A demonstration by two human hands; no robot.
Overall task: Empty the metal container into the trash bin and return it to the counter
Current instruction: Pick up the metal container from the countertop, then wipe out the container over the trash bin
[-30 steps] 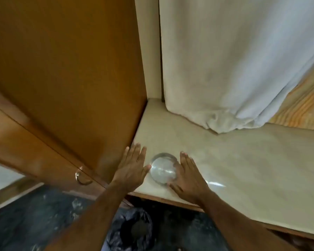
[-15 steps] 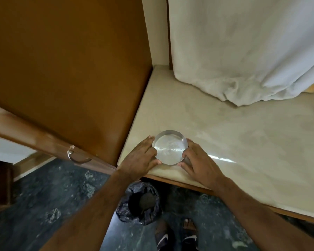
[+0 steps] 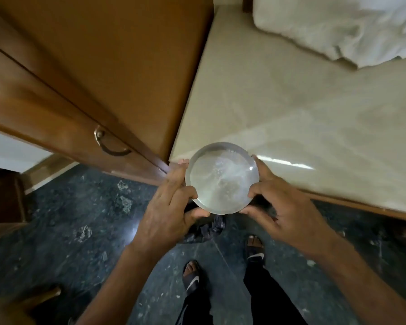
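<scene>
Pale polished stone counter [image 3: 291,109], wood edge, white cloth [image 3: 338,26] bunched at its back. Brown wooden cabinet [image 3: 92,66] on the left, curved metal pull. Dark speckled floor [image 3: 68,219]. Sandals [image 3: 192,281] carry a white swoosh, no readable text. Left hand [image 3: 167,207] and right hand [image 3: 288,207] clamp the metal container [image 3: 222,178] by its rim, at the counter's front edge, above the black-bagged trash bin [image 3: 206,228].
</scene>
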